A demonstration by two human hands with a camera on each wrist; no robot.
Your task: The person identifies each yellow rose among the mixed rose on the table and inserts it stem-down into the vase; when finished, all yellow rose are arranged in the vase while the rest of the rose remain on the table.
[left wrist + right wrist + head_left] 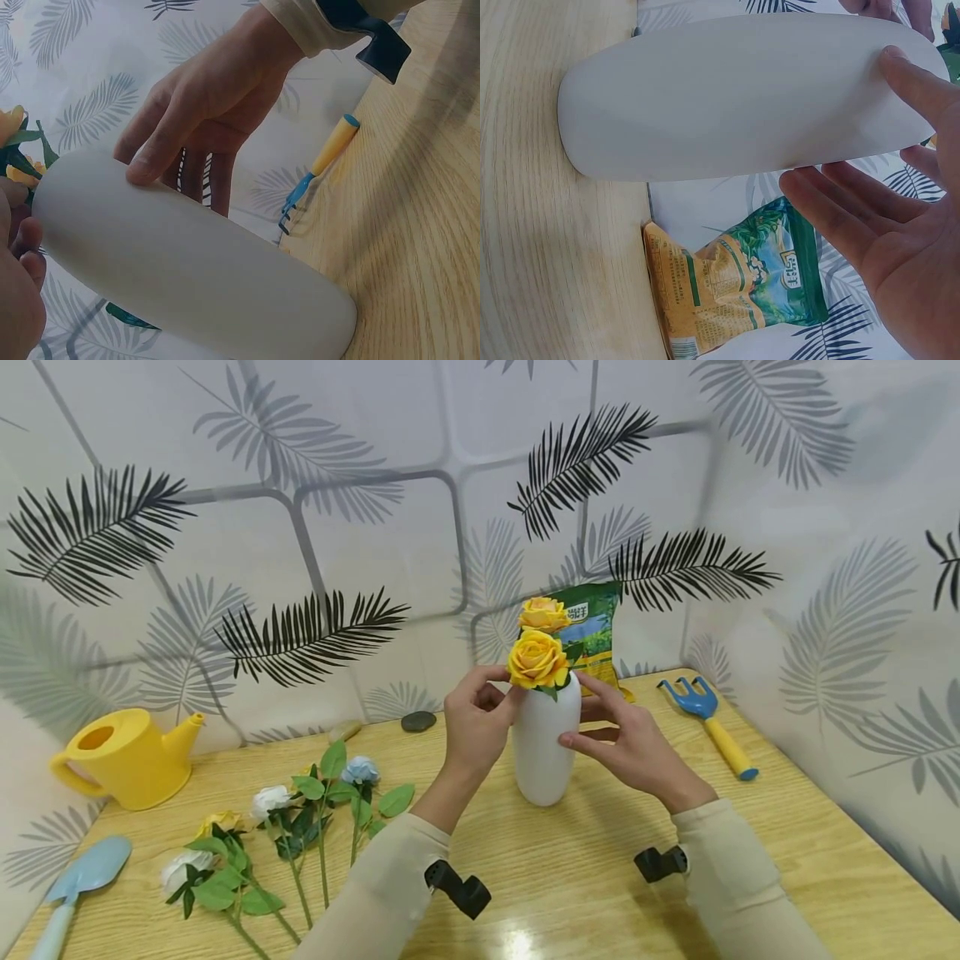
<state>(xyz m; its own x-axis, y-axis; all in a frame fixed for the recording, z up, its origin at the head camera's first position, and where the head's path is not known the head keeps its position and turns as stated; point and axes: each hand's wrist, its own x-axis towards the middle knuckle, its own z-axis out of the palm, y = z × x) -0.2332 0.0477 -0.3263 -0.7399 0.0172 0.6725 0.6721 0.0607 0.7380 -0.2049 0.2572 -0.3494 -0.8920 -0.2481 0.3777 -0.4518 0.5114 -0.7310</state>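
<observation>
A white vase (546,752) stands upright on the wooden table, with two yellow roses at its mouth, a front rose (537,662) and a rear rose (545,612). Just under the front rose, at the left of the rim, my left hand (477,722) pinches the flower with its fingertips; its exact hold is partly hidden by the petals. My right hand (633,739) holds the vase from the right. In the right wrist view, its thumb lies on the vase's (742,97) near side and the other fingers reach along the far side.
Loose white, yellow and blue roses (270,802) lie at left. Beyond them are a yellow watering can (138,760) and a blue trowel (90,864). A green-and-yellow packet (598,639) leans behind the vase; a hand rake (705,714) lies right, a dark stone (418,721) at the back.
</observation>
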